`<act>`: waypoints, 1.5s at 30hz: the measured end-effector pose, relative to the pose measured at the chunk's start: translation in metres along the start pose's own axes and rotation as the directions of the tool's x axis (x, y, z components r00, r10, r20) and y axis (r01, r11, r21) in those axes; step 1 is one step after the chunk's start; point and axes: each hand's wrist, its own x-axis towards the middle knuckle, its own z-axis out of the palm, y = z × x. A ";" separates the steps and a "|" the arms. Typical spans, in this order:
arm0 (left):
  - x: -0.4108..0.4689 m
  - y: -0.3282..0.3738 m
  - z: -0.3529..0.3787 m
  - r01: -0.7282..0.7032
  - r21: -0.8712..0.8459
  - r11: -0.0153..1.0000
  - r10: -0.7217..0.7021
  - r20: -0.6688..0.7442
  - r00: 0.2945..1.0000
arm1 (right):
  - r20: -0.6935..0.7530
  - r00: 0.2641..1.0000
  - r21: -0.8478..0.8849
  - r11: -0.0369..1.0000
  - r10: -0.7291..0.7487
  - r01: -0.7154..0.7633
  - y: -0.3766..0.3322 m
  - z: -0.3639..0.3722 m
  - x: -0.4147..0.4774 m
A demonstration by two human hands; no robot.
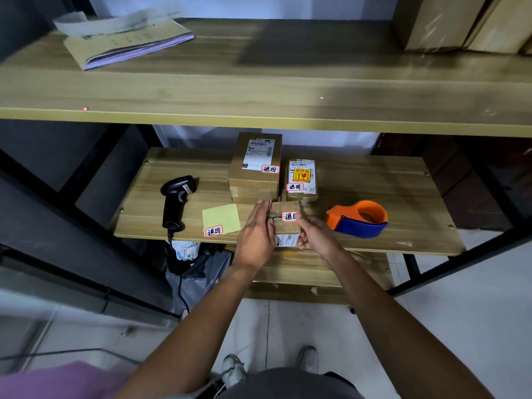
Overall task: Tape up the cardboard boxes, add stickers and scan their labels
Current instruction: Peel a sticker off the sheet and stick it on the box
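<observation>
Small box [286,226] at the shelf's [403,197] near edge: my left hand [256,237], fingers straight, braces its left side, my right hand [315,236] curls round its right, and I should rub the sticker [289,216] flat, centre outward.

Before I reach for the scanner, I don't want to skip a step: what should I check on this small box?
1. Hold on small box: ok, left hand flat against one side, right hand gripping the other.
2. Its sticker: ok, on top.
3. Seams sealed: cannot tell, hands cover much.
4. Its label: ok, shows on near face, partly hidden.
5. Free scanner: ok, lying at left on shelf.
6. Clear of tape dispenser: ok, it sits apart at right.
</observation>
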 end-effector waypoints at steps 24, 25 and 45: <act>-0.001 0.001 -0.001 -0.014 0.010 1.000 0.014 0.000 1.000 | -0.067 0.997 -0.437 0.900 -0.043 0.010 -0.029 0.007 0.004; 0.000 0.001 -0.001 -0.018 0.011 1.000 0.018 0.000 1.000 | -0.058 0.997 -0.430 0.903 -0.044 0.015 -0.028 0.006 0.004; 0.002 -0.001 -0.003 0.007 0.001 1.000 -0.007 0.014 1.000 | -0.117 0.993 -0.087 0.996 0.027 -0.038 0.000 -0.008 0.000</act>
